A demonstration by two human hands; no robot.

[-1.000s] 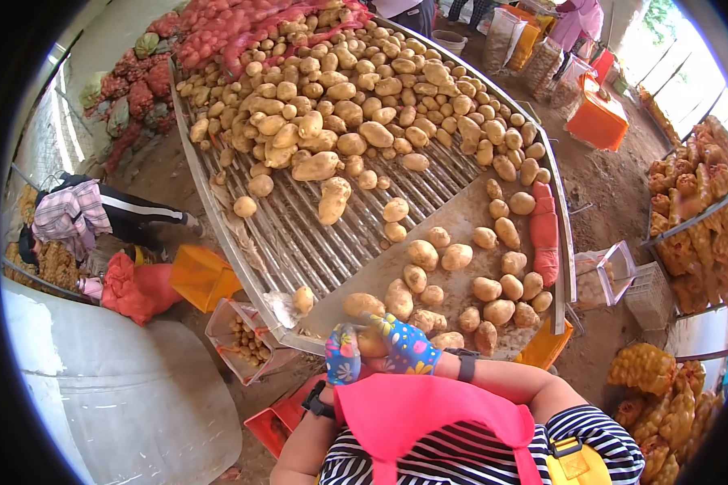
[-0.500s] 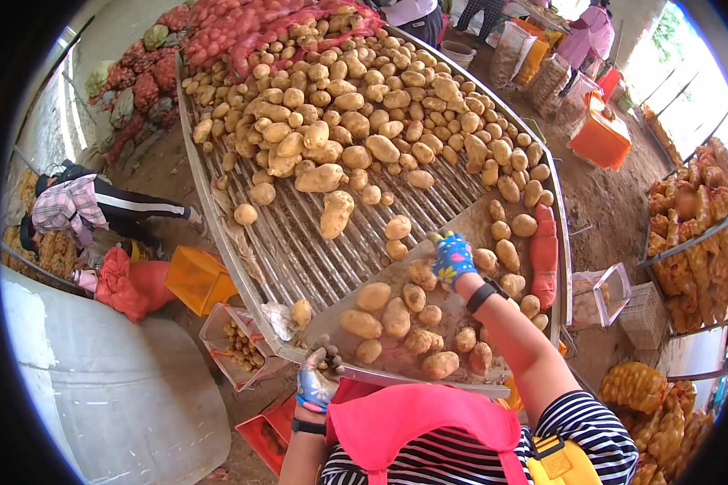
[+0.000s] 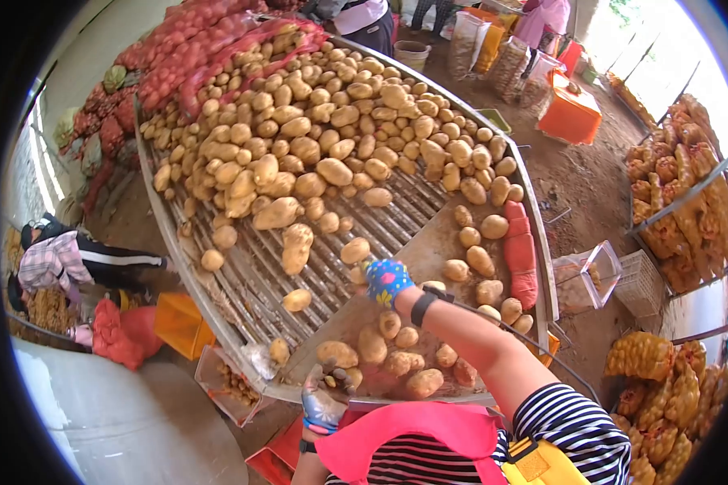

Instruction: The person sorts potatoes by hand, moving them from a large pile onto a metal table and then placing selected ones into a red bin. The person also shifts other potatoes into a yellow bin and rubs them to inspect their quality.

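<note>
The person's right hand, in a blue glove with a bright floral print, reaches over a grey metal sorting table with slats. Its fingertips meet a small, tan, rounded potato just beyond them; whether they pinch it cannot be told. The left hand, in a pale-blue patterned glove with dark fingers, is palm up, fingers loosely bent and apart, beside a potato. Farther beyond the right hand spreads a large heap of tan potatoes; to its right lies a red cloth roll.
</note>
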